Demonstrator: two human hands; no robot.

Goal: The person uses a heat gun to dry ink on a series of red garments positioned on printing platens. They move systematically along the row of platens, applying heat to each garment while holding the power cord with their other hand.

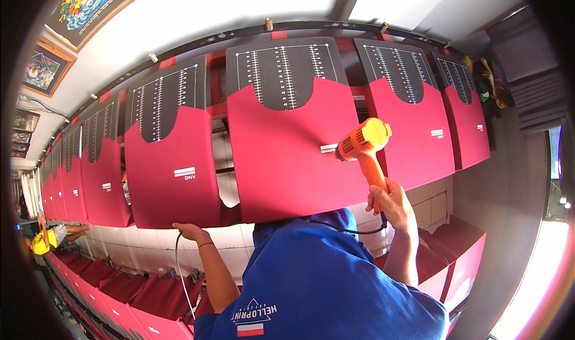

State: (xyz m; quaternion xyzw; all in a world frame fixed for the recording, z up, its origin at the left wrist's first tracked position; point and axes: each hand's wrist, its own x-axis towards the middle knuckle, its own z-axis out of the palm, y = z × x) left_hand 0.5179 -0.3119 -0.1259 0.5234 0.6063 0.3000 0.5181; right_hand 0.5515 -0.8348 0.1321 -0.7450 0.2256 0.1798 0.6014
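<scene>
Saw right hand (pixel 392 203) wrapped around the handle of an orange, pistol-shaped plastic heat gun (pixel 371 137), nozzle aimed at the small white striped print (pixel 329 149) on a scoop-necked crimson fabric panel (pixel 287 172). Located this panel at centre, draped over a black board with white ruler markings (pixel 299 67). Found left hand (pixel 188 232) at the lower edge of the neighbouring crimson panel (pixel 171 187), beside a thin pale cable (pixel 178 259); could not tell its grip.

Judged scorching or print damage possible, from hot air held too close or too long; could not confirm heat. Judged snagging possible too, from the loose black cord (pixel 344 227) across the blue shirt (pixel 323 274).

Noted smooth-looking cloth, similar boards in a long row along a dark rail (pixel 323 25), white floor tiles (pixel 150 244), and a second row of crimson panels (pixel 159 292). Recorded framed pictures (pixel 49 65) at left, a distant person in yellow (pixel 45 241), glare at right.
</scene>
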